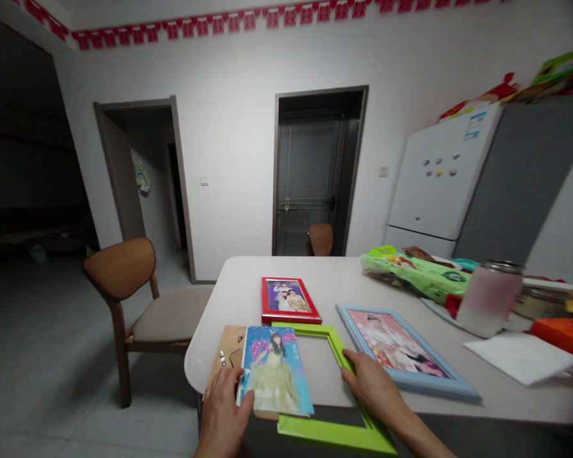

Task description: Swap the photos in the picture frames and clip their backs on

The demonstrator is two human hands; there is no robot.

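Note:
A photo print (275, 372) of a figure in a pale dress on blue lies partly over a brown backing board (225, 346) with metal clips. My left hand (225, 407) is closed at the print's lower left edge, its fingers bent over the board and its thumb by the print. To the right, my right hand (370, 385) grips the right side of an empty green picture frame (332, 436). That frame lies partly under the print and sticks out past the table's near edge. The undersides of both hands are hidden.
On the white table (239, 286), a red-framed photo (290, 300) lies behind the green frame. A blue-framed photo (396, 346) lies right of it. Farther right are a pink bottle (491, 302), green packaging (420, 273) and white paper (523, 356). A wooden chair (124, 270) stands left.

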